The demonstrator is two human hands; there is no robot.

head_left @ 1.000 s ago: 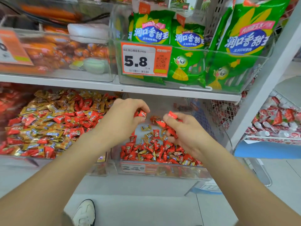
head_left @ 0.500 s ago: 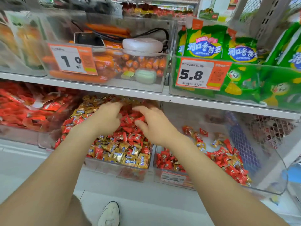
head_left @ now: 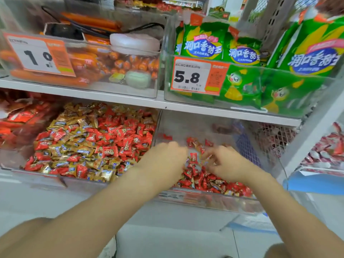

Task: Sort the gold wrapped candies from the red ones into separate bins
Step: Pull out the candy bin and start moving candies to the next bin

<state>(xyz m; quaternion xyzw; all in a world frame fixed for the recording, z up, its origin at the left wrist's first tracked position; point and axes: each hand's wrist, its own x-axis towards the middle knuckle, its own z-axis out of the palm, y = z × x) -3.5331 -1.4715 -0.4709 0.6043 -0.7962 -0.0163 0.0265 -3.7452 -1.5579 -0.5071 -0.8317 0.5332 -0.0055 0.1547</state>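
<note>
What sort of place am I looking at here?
Most likely a shop's snack aisle: orange price tags on clear bins, green snack bags on a white shelf, loose wrapped candies heaped in bins below.

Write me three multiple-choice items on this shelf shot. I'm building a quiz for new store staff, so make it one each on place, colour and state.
1. The left hand and right hand are above:
A. the floor
B. the lower right candy bin
C. the top shelf

2. The packs behind the 5.8 price tag are:
A. green
B. blue
C. black

3. The lower left candy bin holds:
A. gold only
B. red only
C. gold and red mixed

Answers:
1. B, both hands sit over its candies.
2. A, the wrappers are bright green.
3. C, both colours lie jumbled together.
</note>
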